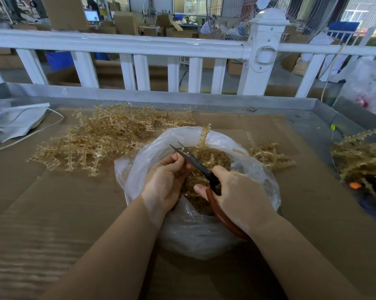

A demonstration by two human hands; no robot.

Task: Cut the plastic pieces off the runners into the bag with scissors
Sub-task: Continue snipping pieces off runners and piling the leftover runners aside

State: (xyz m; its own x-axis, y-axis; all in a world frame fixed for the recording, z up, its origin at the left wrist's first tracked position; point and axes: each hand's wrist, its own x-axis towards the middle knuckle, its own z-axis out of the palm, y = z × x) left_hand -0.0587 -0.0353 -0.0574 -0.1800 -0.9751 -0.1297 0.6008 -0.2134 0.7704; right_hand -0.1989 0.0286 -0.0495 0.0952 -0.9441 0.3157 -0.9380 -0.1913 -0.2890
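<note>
A clear plastic bag (143,156) lies open in the middle of the cardboard-covered table, holding a mound of small amber plastic pieces (213,156). Over the bag's mouth my left hand (163,182) pinches an amber runner (203,135) whose far end sticks up past the bag's rim. My right hand (241,195) grips red-handled scissors (193,161). Their dark blades are slightly parted and point up-left, beside my left fingertips.
A large pile of amber runners (100,139) lies behind and left of the bag. Smaller heaps of runners (269,156) sit to the right and at the right edge (360,156). A white bag and cord (16,122) lie far left. A white railing (139,46) borders the table's raised metal rim.
</note>
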